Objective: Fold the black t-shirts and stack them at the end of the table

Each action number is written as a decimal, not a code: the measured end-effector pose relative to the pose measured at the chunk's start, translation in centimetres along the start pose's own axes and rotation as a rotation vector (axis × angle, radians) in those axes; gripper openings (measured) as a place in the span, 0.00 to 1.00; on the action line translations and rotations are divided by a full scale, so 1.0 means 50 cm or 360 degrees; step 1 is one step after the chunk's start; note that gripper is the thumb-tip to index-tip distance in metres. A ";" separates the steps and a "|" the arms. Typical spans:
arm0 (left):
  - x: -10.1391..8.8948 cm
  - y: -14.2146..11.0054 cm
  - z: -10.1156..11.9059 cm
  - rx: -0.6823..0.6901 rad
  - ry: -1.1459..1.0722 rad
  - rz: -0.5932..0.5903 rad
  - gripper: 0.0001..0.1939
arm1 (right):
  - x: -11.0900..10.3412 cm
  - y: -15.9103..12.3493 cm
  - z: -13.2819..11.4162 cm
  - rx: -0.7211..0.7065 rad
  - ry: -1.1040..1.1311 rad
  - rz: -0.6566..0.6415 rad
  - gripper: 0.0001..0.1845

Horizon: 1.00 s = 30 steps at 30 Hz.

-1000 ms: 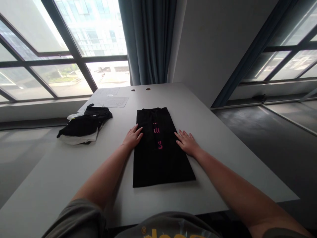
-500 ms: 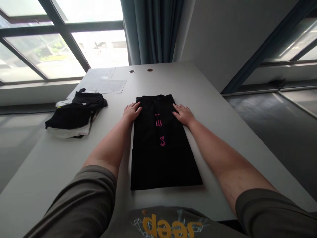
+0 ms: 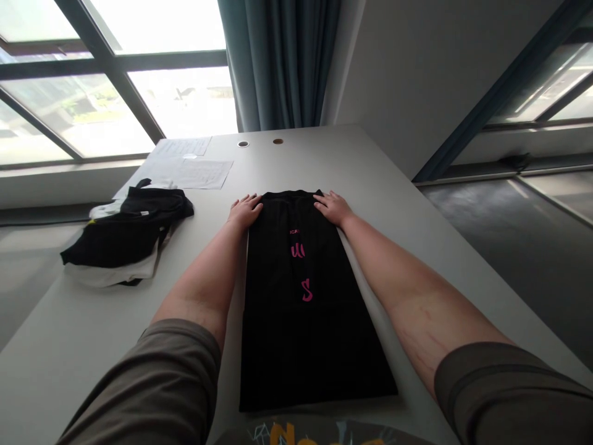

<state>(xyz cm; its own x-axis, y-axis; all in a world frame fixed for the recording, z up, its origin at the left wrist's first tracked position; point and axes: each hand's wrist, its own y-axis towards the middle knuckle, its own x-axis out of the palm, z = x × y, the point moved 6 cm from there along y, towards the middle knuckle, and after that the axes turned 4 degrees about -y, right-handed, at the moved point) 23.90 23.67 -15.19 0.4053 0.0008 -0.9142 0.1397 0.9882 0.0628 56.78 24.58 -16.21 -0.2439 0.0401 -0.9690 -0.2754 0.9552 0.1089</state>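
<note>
A black T-shirt [image 3: 315,346], folded into a long narrow panel with pink lettering down its middle, lies flat on the white table [image 3: 204,395]. Its collar end points away from me. My left hand [image 3: 245,210] rests at the shirt's far left corner, fingers spread and laid over the edge. On the opposite side, my right hand [image 3: 332,207] touches the far right corner, its fingers stretched out on the fabric. Neither hand grips the cloth.
On the left of the table sits a pile of black and white clothes [image 3: 120,238]. Behind it lie printed paper sheets [image 3: 204,173]. Two round cable holes, one of them the dark hole [image 3: 243,144], are near the far edge. A blue curtain [image 3: 278,68] hangs beyond the table, beside the window.
Both hands have slid a little toward the collar end, the right one closer in at the corner. My view has shifted slightly, so the shirt appears larger and lower.
</note>
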 end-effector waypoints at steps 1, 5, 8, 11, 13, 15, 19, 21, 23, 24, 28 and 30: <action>-0.001 0.001 0.001 0.0008 0.0002 0.0003 0.27 | -0.001 0.004 0.001 0.0006 0.0016 0.0003 0.30; -0.015 -0.007 0.006 0.0097 -0.0081 0.0128 0.27 | -0.015 0.001 0.004 0.0006 0.0198 0.0092 0.27; -0.032 -0.020 0.006 0.0148 -0.0173 0.0316 0.27 | -0.034 -0.016 0.010 0.0016 0.0429 0.0218 0.27; -0.039 -0.034 0.005 0.0137 -0.0276 0.0409 0.28 | -0.056 -0.045 0.009 0.0004 0.0664 0.0353 0.28; -0.041 -0.046 0.007 0.0131 -0.0423 0.0443 0.29 | -0.068 -0.068 0.003 -0.0012 0.0833 0.0457 0.28; -0.044 -0.061 0.013 0.0141 -0.0607 0.0497 0.30 | -0.075 -0.090 -0.005 -0.0024 0.1007 0.0546 0.28; -0.059 -0.087 0.029 0.0179 -0.0827 0.0649 0.28 | -0.075 -0.111 -0.023 -0.0077 0.1276 0.0648 0.26; -0.067 -0.092 0.034 0.0179 -0.0894 0.0708 0.26 | -0.075 -0.111 -0.024 -0.0076 0.1332 0.0732 0.23; -0.074 -0.094 0.035 0.0151 -0.0963 0.0758 0.24 | -0.078 -0.110 -0.019 -0.0045 0.1337 0.0836 0.20; -0.077 -0.094 0.034 0.0133 -0.0984 0.0782 0.22 | -0.080 -0.110 -0.016 -0.0022 0.1324 0.0881 0.19; -0.092 -0.104 0.038 0.0083 -0.0957 0.0876 0.16 | -0.091 -0.116 -0.010 0.0082 0.1215 0.0977 0.17; -0.102 -0.112 0.042 0.0054 -0.0922 0.0929 0.14 | -0.102 -0.124 -0.012 0.0094 0.1169 0.1036 0.18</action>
<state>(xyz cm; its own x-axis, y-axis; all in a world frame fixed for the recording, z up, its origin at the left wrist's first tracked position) 22.97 17.82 -10.05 0.8220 0.4249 -0.3793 -0.2146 0.8479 0.4848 59.17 18.26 -11.82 -0.8543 0.3908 -0.3426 0.1600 0.8250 0.5420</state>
